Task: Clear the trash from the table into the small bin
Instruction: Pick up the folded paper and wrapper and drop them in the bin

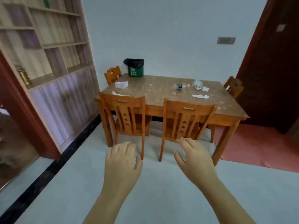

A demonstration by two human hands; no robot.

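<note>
Judging by how things lie, the task has barely begun. The brown-topped wooden dining table stands well beyond both hands. An orange slat-backed wooden chair is tucked in ahead of the left hand, and a matching second chair ahead of the right hand.

The small green plastic bin with a black liner bag sits on the table's far corner, far ahead of the left hand and a little to its right. Its inside is hidden from here, so I cannot tell whether anything is in it.

All the trash I can see lies on the tabletop, well apart from either hand:
- A folded white sheet of paper is straight ahead of the left hand, near the bin.
- A flat white paper strip lies at the table's near edge, just behind the first chair's back.
- A clear plastic bottle with a green label lies on its side ahead of the right hand.
- A crumpled clear plastic wrapper sits just beyond the bottle and to its right.
- A torn white tissue lies nearer the right hand than the bottle.
- A small white paper square is between the tissue and the wrapper.

Both hands are held out low over the pale floor with fingers relaxed and slightly bent, grasping nothing. Every piece has yet to be picked up and carried across to the bin.
</note>
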